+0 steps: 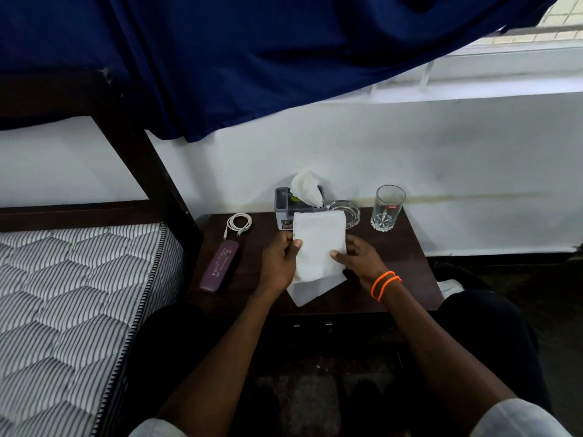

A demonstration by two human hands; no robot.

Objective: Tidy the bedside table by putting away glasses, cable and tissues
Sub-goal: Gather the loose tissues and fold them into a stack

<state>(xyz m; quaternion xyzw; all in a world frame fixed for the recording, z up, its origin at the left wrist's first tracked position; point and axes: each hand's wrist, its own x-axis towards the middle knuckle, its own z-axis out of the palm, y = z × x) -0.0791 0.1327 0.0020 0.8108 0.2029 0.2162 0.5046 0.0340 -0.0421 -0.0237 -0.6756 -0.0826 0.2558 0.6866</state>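
Tissue (318,244) hides tissue box (281,207) front.

The tissue (318,247) in the hands is plain white, as is the tissue tuft (305,187) standing up from the grey tissue box (284,209). The bedside table (407,263) is dark brown wood. On its left side lie a white coiled cable (239,223) and a purple glasses case (220,267) with small pale lettering. At the far right stands a clear drinking glass (388,208) with a cut star pattern at its base and a small red label. The right wrist wears orange bead bracelets (385,283). The mattress (69,298) on the left is white with thin dark stripes, quilted in hexagons. A deep blue curtain (284,58) hangs above a white wall (473,159).
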